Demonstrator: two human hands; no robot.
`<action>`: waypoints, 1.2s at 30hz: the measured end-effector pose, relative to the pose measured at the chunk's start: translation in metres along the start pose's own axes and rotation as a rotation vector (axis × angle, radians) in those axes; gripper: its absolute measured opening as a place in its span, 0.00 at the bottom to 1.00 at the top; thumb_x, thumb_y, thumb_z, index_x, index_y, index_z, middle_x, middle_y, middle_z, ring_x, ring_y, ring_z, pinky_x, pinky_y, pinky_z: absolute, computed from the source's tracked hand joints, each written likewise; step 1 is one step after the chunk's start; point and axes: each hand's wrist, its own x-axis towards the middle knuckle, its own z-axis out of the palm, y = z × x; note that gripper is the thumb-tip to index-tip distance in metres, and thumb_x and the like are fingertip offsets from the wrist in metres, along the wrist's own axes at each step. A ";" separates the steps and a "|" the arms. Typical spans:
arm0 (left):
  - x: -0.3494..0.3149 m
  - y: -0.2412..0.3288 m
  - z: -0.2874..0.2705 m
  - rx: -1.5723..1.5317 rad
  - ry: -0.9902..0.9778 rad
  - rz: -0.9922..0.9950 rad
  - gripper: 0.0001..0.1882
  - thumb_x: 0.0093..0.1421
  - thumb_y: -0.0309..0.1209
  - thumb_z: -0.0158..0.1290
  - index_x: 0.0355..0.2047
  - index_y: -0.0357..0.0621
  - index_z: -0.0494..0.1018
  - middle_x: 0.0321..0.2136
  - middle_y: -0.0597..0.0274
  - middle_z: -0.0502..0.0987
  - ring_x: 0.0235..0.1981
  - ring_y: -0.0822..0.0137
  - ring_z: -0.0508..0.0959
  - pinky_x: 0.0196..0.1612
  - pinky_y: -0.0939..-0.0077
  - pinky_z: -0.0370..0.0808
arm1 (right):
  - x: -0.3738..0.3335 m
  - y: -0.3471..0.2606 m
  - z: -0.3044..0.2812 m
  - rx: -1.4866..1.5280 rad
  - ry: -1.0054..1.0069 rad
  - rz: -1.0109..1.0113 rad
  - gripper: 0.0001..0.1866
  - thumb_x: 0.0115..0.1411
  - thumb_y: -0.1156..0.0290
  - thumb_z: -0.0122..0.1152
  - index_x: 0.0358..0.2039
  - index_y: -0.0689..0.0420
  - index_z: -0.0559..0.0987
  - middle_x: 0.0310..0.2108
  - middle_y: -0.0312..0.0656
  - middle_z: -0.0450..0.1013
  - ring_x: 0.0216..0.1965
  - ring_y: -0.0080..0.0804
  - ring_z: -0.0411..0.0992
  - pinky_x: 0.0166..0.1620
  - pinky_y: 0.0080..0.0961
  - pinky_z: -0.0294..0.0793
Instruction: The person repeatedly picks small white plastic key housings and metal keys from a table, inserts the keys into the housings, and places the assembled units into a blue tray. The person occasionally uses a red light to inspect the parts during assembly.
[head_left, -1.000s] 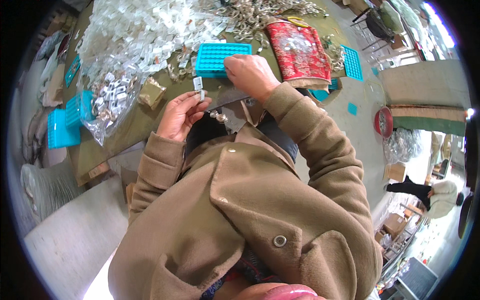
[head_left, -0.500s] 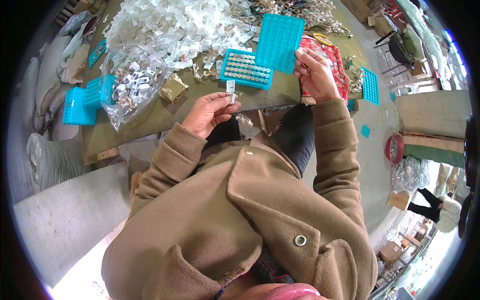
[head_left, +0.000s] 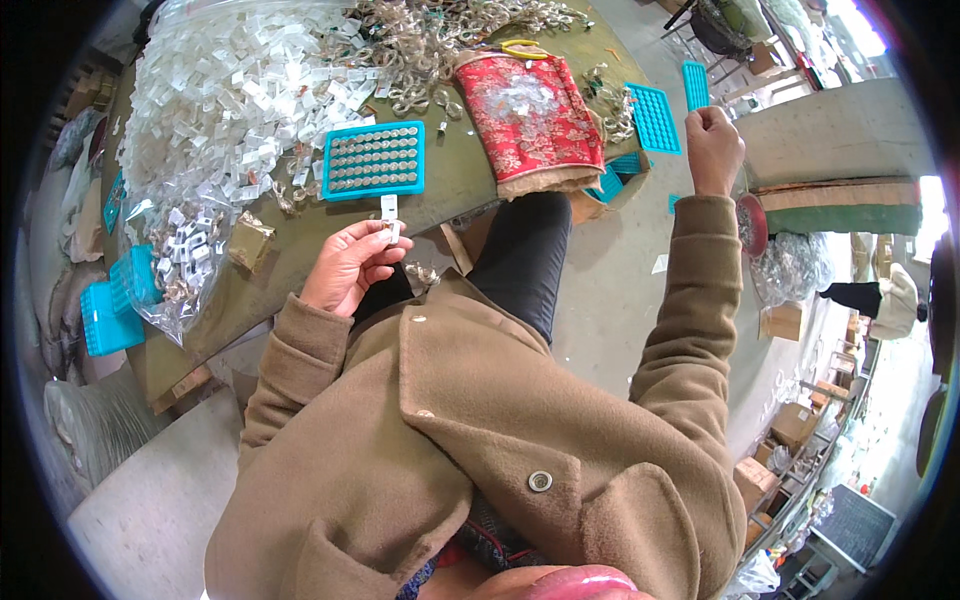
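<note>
Your left hand (head_left: 350,262) pinches a white clip (head_left: 389,208) at its fingertips; just beyond it lies the filled tray (head_left: 375,192). Your right hand (head_left: 715,150), closed, grips a teal lid (head_left: 696,87), with red cloth (head_left: 530,150) well to its left.

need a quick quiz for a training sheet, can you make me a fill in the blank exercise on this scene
The left hand holds a small piece whose colour is ____.
The blue tray of discs lies nearer the ____ hand.
The patterned cloth is mainly coloured ____.
The right hand is to the ____ of that cloth.

Missing words: white; left; red; right
</note>
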 end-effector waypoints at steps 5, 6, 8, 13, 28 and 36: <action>0.006 -0.004 0.006 0.007 0.007 -0.025 0.12 0.65 0.28 0.54 0.48 0.38 0.74 0.38 0.57 0.82 0.33 0.77 0.82 0.30 0.88 0.80 | 0.005 0.017 0.045 -0.384 -0.248 0.057 0.13 0.54 0.67 0.53 0.34 0.58 0.82 0.35 0.57 0.79 0.40 0.55 0.78 0.45 0.47 0.76; 0.006 -0.005 0.007 0.016 0.021 -0.021 0.13 0.65 0.29 0.54 0.48 0.38 0.74 0.37 0.57 0.82 0.33 0.77 0.82 0.30 0.88 0.80 | 0.009 0.017 0.054 -0.374 -0.323 0.114 0.14 0.53 0.69 0.54 0.36 0.58 0.83 0.39 0.58 0.78 0.44 0.55 0.77 0.48 0.47 0.76; 0.006 -0.007 0.008 0.023 0.041 -0.021 0.14 0.65 0.29 0.54 0.49 0.38 0.74 0.37 0.57 0.82 0.33 0.78 0.82 0.30 0.89 0.80 | 0.014 0.018 0.070 -0.353 -0.414 0.121 0.14 0.53 0.69 0.54 0.37 0.59 0.83 0.40 0.58 0.78 0.44 0.55 0.77 0.48 0.46 0.76; 0.002 -0.011 0.008 -0.009 0.057 -0.012 0.14 0.65 0.29 0.54 0.49 0.38 0.74 0.38 0.57 0.82 0.33 0.78 0.82 0.30 0.88 0.80 | 0.029 0.030 0.094 -0.180 -0.561 0.140 0.12 0.51 0.68 0.56 0.31 0.57 0.84 0.35 0.57 0.78 0.40 0.55 0.78 0.46 0.43 0.77; -0.010 -0.019 -0.003 -0.065 0.092 0.062 0.14 0.66 0.31 0.53 0.50 0.38 0.74 0.41 0.60 0.81 0.39 0.78 0.82 0.36 0.88 0.79 | -0.063 -0.109 0.043 1.031 -0.420 0.003 0.07 0.62 0.75 0.62 0.38 0.65 0.82 0.29 0.36 0.78 0.28 0.20 0.75 0.33 0.16 0.75; -0.027 -0.026 -0.014 -0.126 0.132 0.187 0.13 0.67 0.28 0.51 0.48 0.36 0.74 0.43 0.59 0.80 0.42 0.74 0.81 0.42 0.85 0.80 | -0.144 -0.202 0.085 1.118 -0.821 -0.079 0.09 0.62 0.74 0.62 0.42 0.63 0.82 0.34 0.35 0.78 0.33 0.19 0.74 0.38 0.17 0.75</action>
